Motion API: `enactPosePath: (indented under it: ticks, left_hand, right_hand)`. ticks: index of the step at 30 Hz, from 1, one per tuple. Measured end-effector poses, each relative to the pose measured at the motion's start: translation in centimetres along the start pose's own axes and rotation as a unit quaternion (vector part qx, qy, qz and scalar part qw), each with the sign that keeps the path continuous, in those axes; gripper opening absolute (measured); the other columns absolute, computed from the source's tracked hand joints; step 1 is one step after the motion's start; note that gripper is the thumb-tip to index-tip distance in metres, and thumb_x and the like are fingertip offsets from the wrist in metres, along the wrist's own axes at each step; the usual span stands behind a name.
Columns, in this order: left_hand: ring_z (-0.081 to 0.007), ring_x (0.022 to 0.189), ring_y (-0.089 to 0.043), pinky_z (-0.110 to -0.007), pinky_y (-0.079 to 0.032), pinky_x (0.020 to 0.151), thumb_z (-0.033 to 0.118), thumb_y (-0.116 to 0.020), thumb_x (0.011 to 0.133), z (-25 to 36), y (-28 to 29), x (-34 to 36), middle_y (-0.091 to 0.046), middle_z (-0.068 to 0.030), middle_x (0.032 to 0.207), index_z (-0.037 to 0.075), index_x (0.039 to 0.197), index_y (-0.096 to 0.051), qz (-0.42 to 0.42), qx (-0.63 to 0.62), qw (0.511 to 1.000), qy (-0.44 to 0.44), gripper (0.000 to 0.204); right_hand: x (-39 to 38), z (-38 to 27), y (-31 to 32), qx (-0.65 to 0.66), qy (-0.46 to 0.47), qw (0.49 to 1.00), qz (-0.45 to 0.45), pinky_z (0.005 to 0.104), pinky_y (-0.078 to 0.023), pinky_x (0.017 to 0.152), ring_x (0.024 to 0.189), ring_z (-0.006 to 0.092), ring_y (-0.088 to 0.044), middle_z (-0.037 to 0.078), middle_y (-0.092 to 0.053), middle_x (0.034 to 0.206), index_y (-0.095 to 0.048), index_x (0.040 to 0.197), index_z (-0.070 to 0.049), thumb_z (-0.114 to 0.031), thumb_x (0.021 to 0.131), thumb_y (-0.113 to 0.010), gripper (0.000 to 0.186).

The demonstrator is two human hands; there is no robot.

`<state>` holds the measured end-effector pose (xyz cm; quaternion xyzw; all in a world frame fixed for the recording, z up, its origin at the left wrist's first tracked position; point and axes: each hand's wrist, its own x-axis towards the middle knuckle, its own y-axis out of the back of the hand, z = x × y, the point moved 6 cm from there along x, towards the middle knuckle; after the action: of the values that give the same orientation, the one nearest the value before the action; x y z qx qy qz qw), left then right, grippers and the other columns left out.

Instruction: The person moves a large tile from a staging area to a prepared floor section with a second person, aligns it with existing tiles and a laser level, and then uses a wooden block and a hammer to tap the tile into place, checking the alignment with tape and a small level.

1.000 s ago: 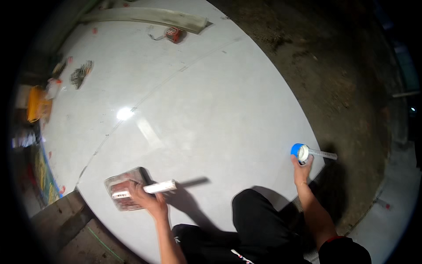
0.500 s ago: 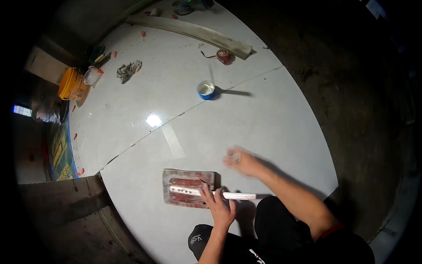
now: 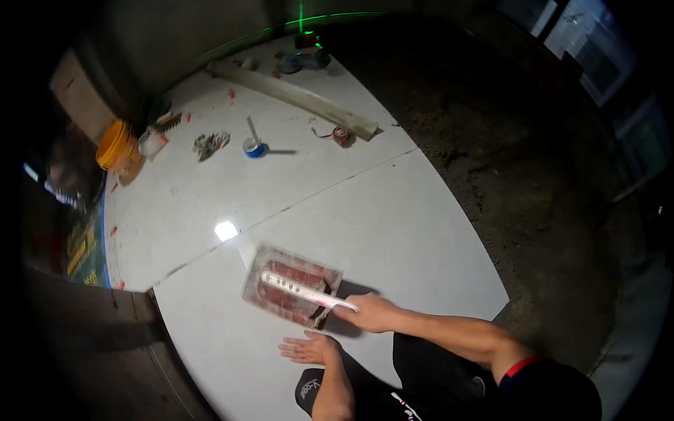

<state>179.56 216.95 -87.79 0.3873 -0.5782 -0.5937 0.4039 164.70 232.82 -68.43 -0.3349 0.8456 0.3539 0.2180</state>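
Note:
A flat rectangular tile-tamping paddle point(image 3: 286, 285), reddish and smeared with pale residue, is over the large pale tile point(image 3: 400, 231) in front of me. My right hand point(image 3: 368, 313) is closed round the near right end of its white handle; whether its underside touches the tile I cannot tell. Closer to my knees, my left hand point(image 3: 311, 348) is open and empty, fingers stretched out over the tile, just short of the paddle. Past the tile joint stands a small round blue tub point(image 3: 253, 148) with a pale inside and a thin strip rising behind it.
A tape measure point(image 3: 340, 135) lies below a long straightedge bar point(image 3: 302, 98). Crumpled grey gloves point(image 3: 210, 145) and an orange bucket point(image 3: 118, 149) are at the far left. Power tools point(image 3: 302, 62) sit at the back by a green laser line. Dark rough ground point(image 3: 484, 168) borders the tiles on the right.
My right hand has taken hold of the paddle's handle, and the paddle has turned. My left hand has come off it toward me. The blue tub has moved from the joint to farther left.

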Motion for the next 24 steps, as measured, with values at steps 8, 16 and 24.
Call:
enactPosePath:
  ticks: [8,16,24]
  left_hand:
    - [-0.0377,0.151,-0.003,-0.053,-0.004,0.12,0.036,-0.044,0.098,0.1,1.9,1.4,-0.005,-0.0222,0.162,0.001,0.154,-0.016,-0.066,-0.051,0.997,0.002,0.072]
    - [-0.0378,0.151,-0.003,-0.052,-0.005,0.119,0.035,-0.043,0.099,0.2,1.7,1.3,-0.009,-0.0225,0.162,-0.001,0.153,-0.02,-0.033,-0.084,0.995,-0.032,0.069]
    - [-0.0375,0.151,0.002,-0.052,-0.003,0.12,0.034,-0.04,0.1,0.1,1.8,1.0,-0.004,-0.0235,0.162,-0.003,0.153,-0.017,-0.066,-0.074,0.994,-0.04,0.068]
  right_hand:
    - [-9.9,11.7,1.3,0.121,0.091,0.951,0.27,0.0336,-0.04,0.049,0.049,0.0187,-0.048,0.005,-0.05,0.058,-0.057,0.082,0.0,-0.053,0.099,-0.045,0.057]
    - [-0.4,6.7,3.7,0.295,-0.151,0.942,0.047,0.0266,-0.031,0.038,0.041,0.0081,-0.036,-0.003,-0.041,0.054,-0.047,0.075,-0.011,-0.063,0.099,-0.039,0.058]
    - [-10.9,17.1,0.3,0.146,0.049,0.912,0.38,0.0302,-0.034,0.038,0.041,0.0094,-0.041,-0.001,-0.043,0.052,-0.046,0.07,-0.01,-0.063,0.099,-0.036,0.061]
